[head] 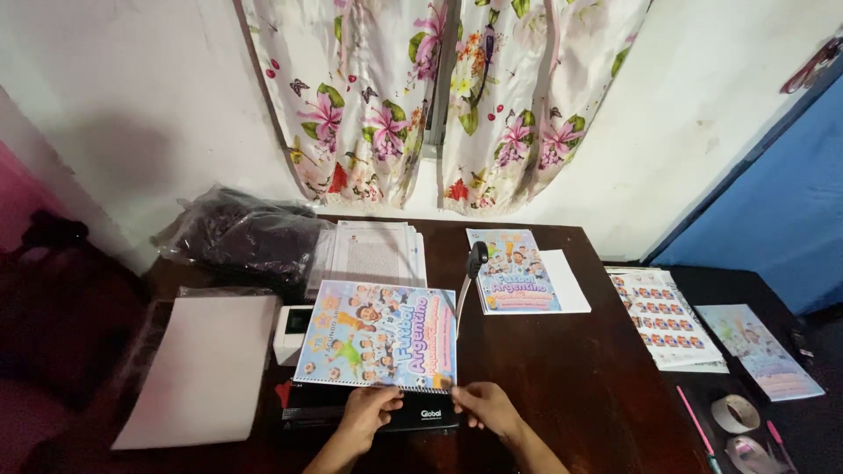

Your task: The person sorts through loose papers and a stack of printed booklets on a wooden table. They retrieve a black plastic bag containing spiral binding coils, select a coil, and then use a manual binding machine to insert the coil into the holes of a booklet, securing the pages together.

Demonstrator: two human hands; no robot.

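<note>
**Booklet Being Seated on the Binding Machine**

Both hands are being held at the near edge of the dark wooden table (pixel 562 386), where a black binding machine (pixel 369 414) is being used. A colourful cartoon-cover booklet (pixel 378 335) is being supported flat across the machine, its near edge lined with a white spiral comb directly over the machine's slot; this placement appears to be chosen so that the spine stays aligned with the machine.

The left hand (pixel 367 411) is being curled over the near edge of the booklet, fingers partly closed and pressing on the spine area. The right hand (pixel 486 408) is being closed in a light pinch on the booklet's near right corner, thumb and fingers close together. The machine's lever (pixel 474 263) is being left upright and untouched, just right of the booklet.

Farther back, a stack of printed sheets (pixel 376 253) and a second matching cover on white paper (pixel 518 272) are being kept within reach. A blank white sheet (pixel 206 369) is lying at the left. Sticker sheets (pixel 667 320) and tape rolls (pixel 736 414) are being stored at the right.
</note>
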